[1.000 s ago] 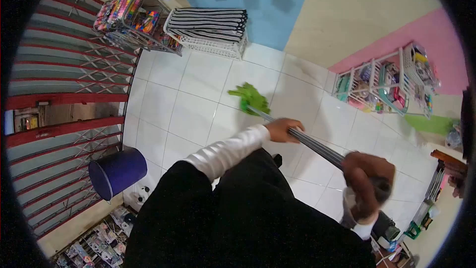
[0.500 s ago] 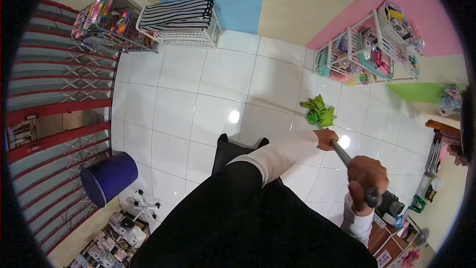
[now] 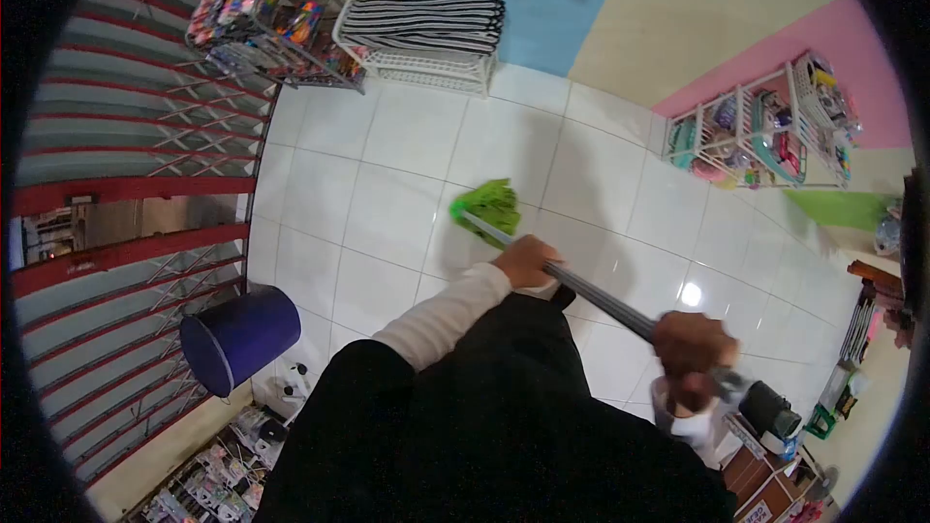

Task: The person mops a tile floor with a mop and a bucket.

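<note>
A mop with a bright green head (image 3: 491, 211) and a long grey handle (image 3: 605, 302) slants across the view, its head on the white tiled floor (image 3: 397, 208). My left hand (image 3: 526, 261) is wrapped round the lower part of the handle, not far above the green head. Higher up, near the handle's top end, my right hand (image 3: 693, 353) is closed round it too, somewhat blurred by motion. The fingers' undersides are hidden by the hands themselves.
At the left stand a purple bin (image 3: 242, 337) and a red folding gate (image 3: 136, 189). Along the far wall are a rack of colourful goods (image 3: 281, 29) and a white basket rack (image 3: 426, 68) with striped cloth. Another white shelf (image 3: 746, 136) stands at right.
The green mop head has swept left across the floor, its strands now trailing right. My left hand moved left with the handle; my right hand shifted slightly left. The view has also shifted.
</note>
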The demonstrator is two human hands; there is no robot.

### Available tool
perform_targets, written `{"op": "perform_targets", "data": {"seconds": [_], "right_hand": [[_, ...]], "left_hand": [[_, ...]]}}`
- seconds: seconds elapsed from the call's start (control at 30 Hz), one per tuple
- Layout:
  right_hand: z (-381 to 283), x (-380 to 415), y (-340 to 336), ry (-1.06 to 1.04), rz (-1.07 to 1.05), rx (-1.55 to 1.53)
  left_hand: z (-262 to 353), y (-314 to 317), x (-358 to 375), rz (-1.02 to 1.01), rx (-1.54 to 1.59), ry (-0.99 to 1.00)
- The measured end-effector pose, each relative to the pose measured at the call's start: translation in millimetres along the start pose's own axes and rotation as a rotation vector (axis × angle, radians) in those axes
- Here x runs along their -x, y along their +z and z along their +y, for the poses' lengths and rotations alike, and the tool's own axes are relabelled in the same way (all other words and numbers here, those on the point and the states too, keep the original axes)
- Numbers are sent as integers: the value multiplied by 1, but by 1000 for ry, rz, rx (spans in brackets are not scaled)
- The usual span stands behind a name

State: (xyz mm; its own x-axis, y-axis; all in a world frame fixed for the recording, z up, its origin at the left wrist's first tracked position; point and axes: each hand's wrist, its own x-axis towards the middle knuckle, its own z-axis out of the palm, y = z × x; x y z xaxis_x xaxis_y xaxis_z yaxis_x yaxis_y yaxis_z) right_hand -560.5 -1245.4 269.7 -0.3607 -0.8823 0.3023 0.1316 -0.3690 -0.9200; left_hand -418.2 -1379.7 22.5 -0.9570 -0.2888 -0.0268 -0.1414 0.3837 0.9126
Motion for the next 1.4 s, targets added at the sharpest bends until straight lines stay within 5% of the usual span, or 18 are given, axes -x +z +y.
{"op": "perform_targets", "data": {"seconds": [0.07, 0.17, 0.2, 0.3, 0.4, 0.53, 0.63, 0.7, 0.83, 1.07, 1.23, 1.3, 1.4], "right_hand": [[38, 6, 30, 78, -71, 58], [102, 0, 67, 127, -411, 155], [131, 8, 80, 114, -463, 99], [161, 22, 113, 165, -498, 41], [147, 34, 108, 254, -492, 80], [85, 38, 58, 277, -327, 149], [11, 44, 31, 238, -10, 176], [-45, 50, -9, 394, -197, 291], [-132, 80, -24, 355, 16, 527], [-137, 115, -57, 281, -165, 850], [-113, 131, -56, 53, -324, 872], [-126, 147, -59, 108, -212, 858], [-118, 139, -43, -106, 21, 535]], "left_hand": [[-60, -31, 43, -94, -164, -61], [-134, -73, 114, 105, -372, -184], [-153, -91, 131, 4, -533, -346], [-156, -114, 167, -37, -901, -578], [-147, -100, 163, 34, -802, -577], [-137, -48, 117, -54, -409, -378], [-65, 4, 58, -125, -307, -311], [-33, 54, 29, -59, -269, -14], [74, 143, -30, -181, 35, 93], [100, 298, -98, -264, 204, 216], [89, 320, -94, -241, 153, 376], [105, 301, -83, -161, 82, 417], [123, 236, -66, -351, 72, 206]]}}
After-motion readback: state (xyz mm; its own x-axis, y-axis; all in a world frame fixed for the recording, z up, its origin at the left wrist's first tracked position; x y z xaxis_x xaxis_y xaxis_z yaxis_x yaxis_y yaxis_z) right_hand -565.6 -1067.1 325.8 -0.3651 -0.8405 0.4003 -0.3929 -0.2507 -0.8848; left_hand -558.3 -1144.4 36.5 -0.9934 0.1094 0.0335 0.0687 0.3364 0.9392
